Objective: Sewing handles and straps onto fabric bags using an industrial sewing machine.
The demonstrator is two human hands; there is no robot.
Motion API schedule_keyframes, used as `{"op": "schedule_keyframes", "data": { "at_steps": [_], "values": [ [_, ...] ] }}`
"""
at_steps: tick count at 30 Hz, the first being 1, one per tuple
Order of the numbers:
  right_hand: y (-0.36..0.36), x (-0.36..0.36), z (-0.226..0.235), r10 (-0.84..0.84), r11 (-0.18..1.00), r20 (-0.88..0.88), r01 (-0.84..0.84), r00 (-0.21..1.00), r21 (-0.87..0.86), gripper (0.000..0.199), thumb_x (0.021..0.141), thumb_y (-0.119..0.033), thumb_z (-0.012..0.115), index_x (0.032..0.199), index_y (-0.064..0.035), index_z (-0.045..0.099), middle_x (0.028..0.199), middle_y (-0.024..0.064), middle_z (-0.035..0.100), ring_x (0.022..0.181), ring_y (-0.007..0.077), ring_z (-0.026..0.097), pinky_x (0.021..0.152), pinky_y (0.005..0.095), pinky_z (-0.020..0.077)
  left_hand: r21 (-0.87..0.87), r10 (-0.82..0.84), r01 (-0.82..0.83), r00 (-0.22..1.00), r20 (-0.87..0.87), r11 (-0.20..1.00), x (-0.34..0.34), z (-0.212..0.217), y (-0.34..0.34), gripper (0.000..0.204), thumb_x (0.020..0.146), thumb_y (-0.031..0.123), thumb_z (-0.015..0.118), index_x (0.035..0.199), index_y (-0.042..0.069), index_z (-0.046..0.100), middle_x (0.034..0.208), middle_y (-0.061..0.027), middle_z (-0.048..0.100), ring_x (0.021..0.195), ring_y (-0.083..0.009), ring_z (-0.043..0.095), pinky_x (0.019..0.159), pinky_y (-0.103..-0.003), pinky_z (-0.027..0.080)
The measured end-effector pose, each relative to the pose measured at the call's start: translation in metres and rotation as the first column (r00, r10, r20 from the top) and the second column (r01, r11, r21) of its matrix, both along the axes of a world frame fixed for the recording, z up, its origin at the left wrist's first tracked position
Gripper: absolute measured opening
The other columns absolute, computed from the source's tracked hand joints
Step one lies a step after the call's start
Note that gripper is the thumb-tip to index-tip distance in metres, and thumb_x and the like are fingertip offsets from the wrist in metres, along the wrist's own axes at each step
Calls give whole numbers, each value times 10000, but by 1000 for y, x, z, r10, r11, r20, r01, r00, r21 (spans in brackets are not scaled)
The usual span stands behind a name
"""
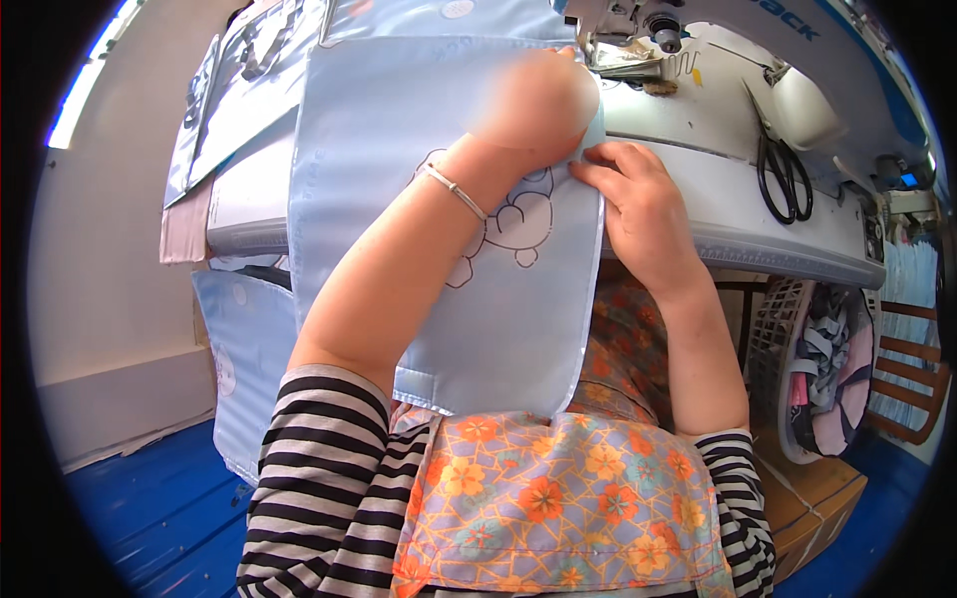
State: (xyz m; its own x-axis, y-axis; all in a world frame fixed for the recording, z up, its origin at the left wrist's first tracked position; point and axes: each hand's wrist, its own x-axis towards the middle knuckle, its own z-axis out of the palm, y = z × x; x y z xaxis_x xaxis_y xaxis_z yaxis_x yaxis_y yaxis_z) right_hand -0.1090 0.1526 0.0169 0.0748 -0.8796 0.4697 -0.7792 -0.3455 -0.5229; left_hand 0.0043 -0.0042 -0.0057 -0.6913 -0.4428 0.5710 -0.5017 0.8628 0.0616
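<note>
A light blue fabric panel [389, 110] with white edging and a printed cartoon outline lies over the sewing table and hangs down to my lap. My left hand [543, 105] rests on it near the sewing machine head [638, 25]. That hand is blurred, so its fingers do not show clearly. Thumb and fingertips of my right hand [643, 204] pinch the panel's right edge just below the left hand. Under the machine head, the needle area is partly hidden.
Black-handled scissors [783, 179] lie on the right of the table [688, 159]. A white basket [778, 329] of fabric scraps stands at lower right by a cardboard box [812, 508]. More blue fabric [244, 369] hangs at left. A clear ruler-like sheet [234, 110] lies at back left.
</note>
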Motion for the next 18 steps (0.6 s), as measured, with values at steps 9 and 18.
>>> {"op": "schedule_keyframes", "data": {
  "at_steps": [9,18],
  "values": [
    [31,-2,-11,-17,996,-83,10,996,-90,302,783,57,620,1072,5,692,1163,144,665,1085,335,631,947,410,516,346,-233,178,964,125,921,75,37,61,432,906,237,607,1253,-19,589,1397,-186,534,1349,-339,457,1135,-514,328],
    [29,-3,-10,-13,994,-130,-2,991,-113,328,775,70,647,1093,3,689,1165,153,676,1095,336,644,953,417,526,500,-243,12,884,399,866,160,73,124,798,733,326,760,1405,-8,491,1504,-215,414,1428,-370,364,1172,-562,252]
  ]
}}
